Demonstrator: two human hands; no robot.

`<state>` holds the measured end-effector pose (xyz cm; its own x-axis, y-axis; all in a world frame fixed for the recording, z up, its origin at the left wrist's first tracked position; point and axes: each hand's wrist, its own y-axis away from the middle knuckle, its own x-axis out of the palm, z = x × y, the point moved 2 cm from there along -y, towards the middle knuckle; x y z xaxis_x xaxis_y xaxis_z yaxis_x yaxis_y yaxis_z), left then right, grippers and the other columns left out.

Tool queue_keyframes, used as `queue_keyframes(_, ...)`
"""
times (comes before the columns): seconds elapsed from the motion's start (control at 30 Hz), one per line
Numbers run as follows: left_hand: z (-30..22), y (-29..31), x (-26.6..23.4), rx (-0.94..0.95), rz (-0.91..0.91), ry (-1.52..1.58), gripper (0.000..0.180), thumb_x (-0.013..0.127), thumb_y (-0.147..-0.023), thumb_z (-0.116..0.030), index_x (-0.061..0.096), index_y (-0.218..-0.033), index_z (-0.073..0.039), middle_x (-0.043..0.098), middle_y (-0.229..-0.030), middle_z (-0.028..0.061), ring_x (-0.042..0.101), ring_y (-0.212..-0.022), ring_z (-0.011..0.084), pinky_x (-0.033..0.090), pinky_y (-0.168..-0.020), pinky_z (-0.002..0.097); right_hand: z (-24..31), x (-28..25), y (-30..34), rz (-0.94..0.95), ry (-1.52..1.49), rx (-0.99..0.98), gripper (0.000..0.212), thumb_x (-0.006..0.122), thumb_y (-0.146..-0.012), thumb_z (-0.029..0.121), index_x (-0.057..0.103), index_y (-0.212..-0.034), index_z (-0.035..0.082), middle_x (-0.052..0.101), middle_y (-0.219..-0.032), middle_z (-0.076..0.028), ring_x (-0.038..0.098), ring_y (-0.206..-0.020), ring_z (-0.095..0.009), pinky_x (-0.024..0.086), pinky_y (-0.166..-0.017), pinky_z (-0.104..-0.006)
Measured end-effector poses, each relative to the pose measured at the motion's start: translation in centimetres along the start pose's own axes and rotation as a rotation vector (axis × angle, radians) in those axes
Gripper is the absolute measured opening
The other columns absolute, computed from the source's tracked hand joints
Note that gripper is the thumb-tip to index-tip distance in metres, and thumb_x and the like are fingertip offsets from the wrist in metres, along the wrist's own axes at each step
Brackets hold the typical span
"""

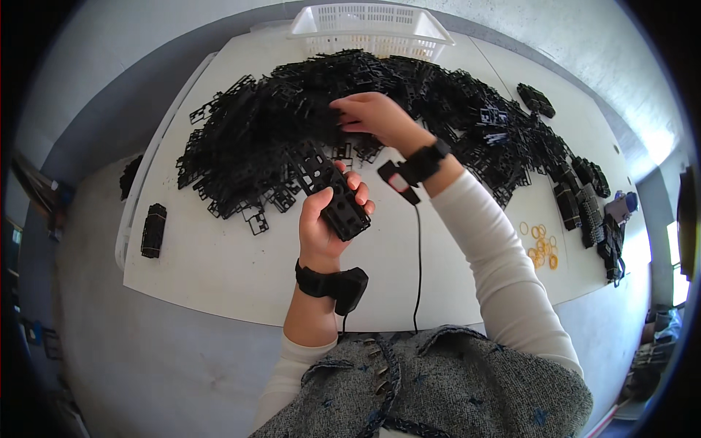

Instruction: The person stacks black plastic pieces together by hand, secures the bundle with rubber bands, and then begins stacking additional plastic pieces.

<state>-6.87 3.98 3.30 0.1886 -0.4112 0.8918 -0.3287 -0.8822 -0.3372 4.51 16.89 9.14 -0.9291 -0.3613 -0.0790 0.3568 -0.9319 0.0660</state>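
Note:
My left hand (321,223), held up over the near part of the table, is closed round a stack of flat black plastic frame pieces (343,212). The stack tilts away from me, its far end reaching toward the pile. Beyond it, my right hand (369,117) is at the middle of a big heap of loose black plastic frames (255,139). Its fingers are bent together at a dark, blurred black plastic frame piece (330,120); the piece's outline merges with the heap behind.
A white perforated basket (372,18) stands behind the heap. Yellow rubber bands (540,248) lie at the right. Tied black bundles (577,204) line the right edge, and another bundle (152,231) stands at the left. A black cable (419,270) hangs from my right wrist strap (425,162).

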Motion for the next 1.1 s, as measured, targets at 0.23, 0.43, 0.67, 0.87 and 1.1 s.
queue_keyframes(0.23, 3.1, -0.7, -1.3, -0.172, -0.154, -0.14, 0.034, 0.053, -0.078, -0.015, 0.045, -0.11, -0.007, 0.051, -0.095, 0.01, 0.053, -0.081, 0.022, 0.047, -0.071, 0.0376, -3.3, -8.3, 9.4, -0.265, -0.106, -0.181, 0.03, 0.05, -0.091, 0.016, 0.057, -0.111, -0.005, 0.062, -0.102, -0.011, 0.061, -0.089, -0.015, 0.049, -0.083, -0.0245)
queue_keyframes(0.43, 5.0, -0.7, -2.4, -0.198, -0.276, -0.27, 0.035, 0.054, -0.079, -0.014, 0.045, -0.112, -0.005, 0.053, -0.104, 0.013, 0.056, -0.081, 0.0225, 0.049, -0.07, 0.0386, -9.1, -8.7, 15.6, -0.293, -0.472, -0.128, 0.03, 0.047, -0.093, 0.014, 0.055, -0.113, -0.006, 0.061, -0.106, -0.015, 0.062, -0.091, -0.017, 0.048, -0.086, -0.0259)
queue_keyframes(0.67, 5.6, -0.6, -2.0, -0.174, -0.268, -0.342, 0.04, 0.054, -0.079, -0.016, 0.044, -0.116, -0.004, 0.052, -0.112, 0.0157, 0.057, -0.082, 0.024, 0.05, -0.071, 0.0393, -10.1, -6.4, 17.9, -0.116, -0.493, -0.037, 0.027, 0.05, -0.091, 0.016, 0.057, -0.106, -0.006, 0.062, -0.105, -0.011, 0.061, -0.093, -0.016, 0.048, -0.084, -0.0261)
queue_keyframes(0.87, 6.0, -0.6, -0.7, -0.232, -0.23, -0.56, 0.038, 0.056, -0.076, -0.015, 0.05, -0.11, 0.001, 0.058, -0.099, 0.0132, 0.06, -0.076, 0.0197, 0.052, -0.067, 0.0324, -9.4, -5.6, 17.8, -0.225, -0.225, -0.132, 0.018, 0.056, -0.089, 0.017, 0.058, -0.085, -0.001, 0.063, -0.091, -0.003, 0.06, -0.088, -0.012, 0.047, -0.078, -0.0228)
queue_keyframes(1.1, 6.9, -0.4, -0.8, -0.316, -0.209, -0.633, 0.037, 0.057, -0.074, -0.014, 0.054, -0.107, 0.003, 0.06, -0.092, 0.0102, 0.061, -0.073, 0.0175, 0.052, -0.064, 0.0299, -8.7, -4.9, 17.8, -0.36, 0.176, -0.363, 0.009, 0.062, -0.083, 0.008, 0.058, -0.082, 0.0, 0.059, -0.077, 0.001, 0.057, -0.072, -0.01, 0.047, -0.066, -0.0222)
